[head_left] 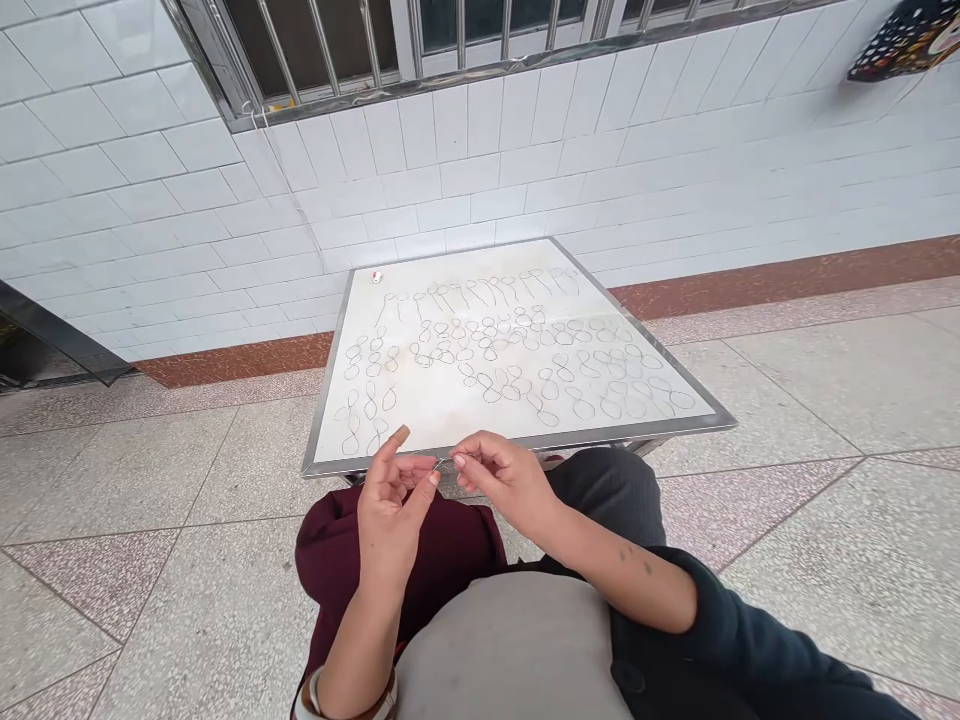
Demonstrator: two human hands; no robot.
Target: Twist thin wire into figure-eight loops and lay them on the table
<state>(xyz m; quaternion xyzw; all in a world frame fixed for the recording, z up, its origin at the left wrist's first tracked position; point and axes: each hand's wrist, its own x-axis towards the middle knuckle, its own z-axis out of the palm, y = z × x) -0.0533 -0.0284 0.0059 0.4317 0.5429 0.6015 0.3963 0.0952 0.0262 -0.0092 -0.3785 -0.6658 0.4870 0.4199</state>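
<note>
Just over the near edge of a white table (435, 400), my two hands meet at a short piece of thin wire (441, 463). My left hand (394, 495) pinches one end between thumb and a finger, while its index finger points up and away. The other end sits in the closed fingertips of my right hand (502, 480). On the table lie many thin wire loops (517, 385), several twisted into figure-eight shapes. Farther back runs a row of wires (480, 290), each with a round loop and a straight tail.
A small red and white object (377, 277) lies at the table's far left corner. The grey metal table rim (525, 443) is close in front of my knees. Behind stands a white tiled wall (450, 180) with a barred window (465, 40). A patterned bag (904, 40) hangs at upper right.
</note>
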